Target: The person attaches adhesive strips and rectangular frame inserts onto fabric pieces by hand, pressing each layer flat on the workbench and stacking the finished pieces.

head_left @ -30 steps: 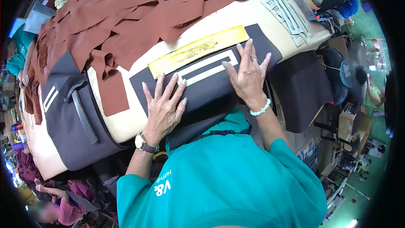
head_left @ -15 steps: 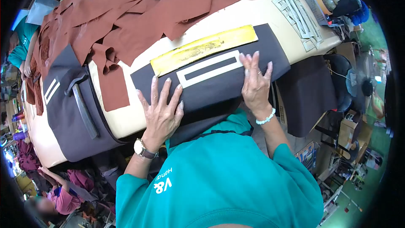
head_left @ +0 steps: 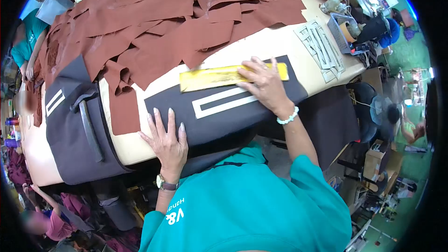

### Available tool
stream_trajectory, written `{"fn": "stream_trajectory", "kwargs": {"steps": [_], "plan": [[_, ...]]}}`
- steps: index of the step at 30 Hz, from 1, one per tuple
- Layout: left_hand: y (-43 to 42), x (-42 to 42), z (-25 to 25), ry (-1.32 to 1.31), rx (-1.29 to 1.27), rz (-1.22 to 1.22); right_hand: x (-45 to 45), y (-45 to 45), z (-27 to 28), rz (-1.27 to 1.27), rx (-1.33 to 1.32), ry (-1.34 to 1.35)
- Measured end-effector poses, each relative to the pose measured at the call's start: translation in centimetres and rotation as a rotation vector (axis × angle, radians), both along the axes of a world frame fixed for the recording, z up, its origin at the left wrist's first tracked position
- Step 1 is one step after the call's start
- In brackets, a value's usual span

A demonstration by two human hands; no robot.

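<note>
My right hand [head_left: 267,85] is closed over a long, flat yellow bar [head_left: 205,79] with a worn, smudged top, lying on dark grey fabric [head_left: 175,100]. Below the bar, a cream rectangular frame [head_left: 199,108] lies on the same fabric, its right end hidden under my right hand. My left hand [head_left: 169,144] rests with fingers spread at the fabric's lower left edge, holding nothing.
A hammer [head_left: 88,123] lies on another dark panel [head_left: 65,135] at the left. Brown fabric pieces [head_left: 158,18] cover the table's far side. Pale frame templates [head_left: 319,49] and a grey basket [head_left: 340,32] sit at the right. Co-workers are at the left.
My right hand has moved from the frame's right end onto the yellow bar, which has turned relative to the frame. My left hand has slid back toward the fabric's lower left edge.
</note>
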State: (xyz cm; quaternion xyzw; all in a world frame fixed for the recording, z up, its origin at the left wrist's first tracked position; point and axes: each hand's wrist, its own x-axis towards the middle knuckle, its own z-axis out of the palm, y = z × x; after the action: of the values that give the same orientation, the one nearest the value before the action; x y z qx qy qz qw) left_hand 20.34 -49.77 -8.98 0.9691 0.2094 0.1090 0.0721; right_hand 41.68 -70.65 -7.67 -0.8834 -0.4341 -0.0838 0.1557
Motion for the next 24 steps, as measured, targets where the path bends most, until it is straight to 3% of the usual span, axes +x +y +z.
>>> {"fn": "stream_trajectory", "kwargs": {"steps": [8,10,13,16,17,19,21,22,24], "plan": [[0.1,0.2,0.0,-0.06,-0.07,-0.003,4.4,-9.6,-0.3,-0.567,0.009,-0.181],[0.0,0.4,-0.2,-0.168,-0.11,0.039,5.1,-9.8,-0.2,-0.686,-0.103,-0.447],[-0.5,-0.1,0.1,-0.104,-0.046,0.148,3.5,-9.2,0.9,-0.79,-0.012,-0.375],[-1.2,-0.9,0.5,0.084,-0.033,0.14,-1.7,-7.5,3.2,-0.861,-0.182,-0.096],[-1.4,-0.9,0.5,0.023,-0.051,0.081,-2.6,-8.2,1.6,-0.747,-0.053,-0.159],[-1.4,-0.9,0.0,-0.148,-0.187,-0.045,-3.6,-7.9,1.6,-0.741,0.001,0.044],[-1.3,-0.9,0.4,-0.318,-0.429,-0.097,-4.0,-6.8,2.4,-0.561,0.366,0.265],[-0.9,-1.2,0.6,-0.421,-0.618,-0.09,-3.6,-6.9,3.0,-0.532,0.396,0.435],[0.4,-2.5,4.1,-0.488,-0.786,0.054,-2.5,-6.5,3.4,-0.328,0.716,0.713]]}}
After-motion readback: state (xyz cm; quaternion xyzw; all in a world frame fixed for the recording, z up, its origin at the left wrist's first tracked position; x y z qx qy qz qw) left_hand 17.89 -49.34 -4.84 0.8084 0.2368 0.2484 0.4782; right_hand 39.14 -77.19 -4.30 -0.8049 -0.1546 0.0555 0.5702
